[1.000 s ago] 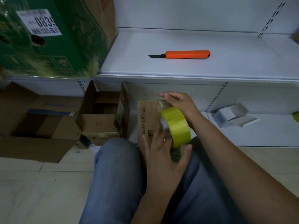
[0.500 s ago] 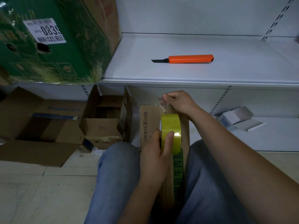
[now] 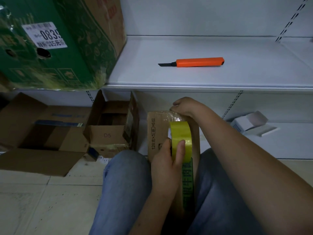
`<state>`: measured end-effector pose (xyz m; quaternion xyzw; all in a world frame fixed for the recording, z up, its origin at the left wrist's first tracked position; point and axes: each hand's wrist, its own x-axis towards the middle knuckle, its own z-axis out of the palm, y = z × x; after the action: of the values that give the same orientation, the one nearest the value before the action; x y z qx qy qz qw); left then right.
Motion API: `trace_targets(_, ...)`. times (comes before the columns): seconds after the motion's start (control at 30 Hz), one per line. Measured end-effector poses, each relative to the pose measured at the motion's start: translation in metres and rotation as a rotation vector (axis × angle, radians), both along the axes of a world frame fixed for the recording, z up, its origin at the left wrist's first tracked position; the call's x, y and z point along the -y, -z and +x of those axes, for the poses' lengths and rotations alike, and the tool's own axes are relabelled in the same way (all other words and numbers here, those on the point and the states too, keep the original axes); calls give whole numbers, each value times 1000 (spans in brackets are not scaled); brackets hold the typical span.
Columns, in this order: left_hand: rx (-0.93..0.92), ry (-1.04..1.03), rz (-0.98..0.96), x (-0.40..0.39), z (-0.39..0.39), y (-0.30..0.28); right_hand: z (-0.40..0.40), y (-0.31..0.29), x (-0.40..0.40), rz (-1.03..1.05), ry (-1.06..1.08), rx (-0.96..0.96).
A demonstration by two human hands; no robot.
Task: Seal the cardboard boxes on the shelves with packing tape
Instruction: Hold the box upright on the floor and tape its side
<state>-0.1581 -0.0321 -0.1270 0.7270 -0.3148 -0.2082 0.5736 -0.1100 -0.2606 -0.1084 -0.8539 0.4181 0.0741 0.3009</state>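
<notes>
Left hand [image 3: 166, 160] grips the yellow packing-tape roll [image 3: 180, 141] against the narrow brown cardboard box [image 3: 156, 133] between the knees; right hand [image 3: 184, 106] pinches the tape end. Slack could wrinkle the strip, probably.

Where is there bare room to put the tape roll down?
The upper shelf is bare between the green carton and the orange box cutter, and in front of the cutter. The floor left is crowded with open cardboard boxes.

Yellow tape roll [image 3: 181, 134], brown box [image 3: 156, 131] w/ green print, orange knife [image 3: 199, 62], blue jeans [image 3: 125, 184]
</notes>
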Motion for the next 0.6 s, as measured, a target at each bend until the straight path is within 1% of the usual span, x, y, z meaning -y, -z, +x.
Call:
trace_targets(0.07, -34, -5, -20, 0, -1, -1, -1, 4, -1, -74, 68, 90)
trace_targets(0.1, -42, -9, -26, 0, 0, 0, -6, 8, -5, -161, 114, 209)
trace_targets(0.13, -43, -9, -31, 0, 2, 1, -12, 12, -12, -274, 113, 367)
trace_targets(0.17, -36, -4, -32, 0, 4, 4, -20, 19, -19, -367, 58, 502)
trace_targets(0.2, -30, 1, -34, 0, 5, 6, -29, 26, -23, -394, -14, 613)
trace_targets(0.23, -26, 9, -37, 0, 5, 8, -38, 28, -26, -331, -79, 682)
trace_targets(0.3, -36, 44, -49, 1, 4, 9, -49, 25, -24, -161, -171, 646)
trace_targets(0.33, -55, 62, -55, 2, 3, 9, -50, 22, -20, -148, -206, 575)
trace_targets(0.4, -123, 68, -69, 8, 7, 7, -45, 24, -11, -282, -276, 376)
trace_targets(0.43, -156, 69, -75, 14, 11, 5, -41, 24, -9, -338, -297, 325)
trace_targets(0.5, -211, 92, -95, 28, 21, 0, -32, 26, -4, -380, -293, 293)
trace_targets(0.6, -299, 124, -128, 47, 37, -10, -17, 27, 9, -433, -210, 263)
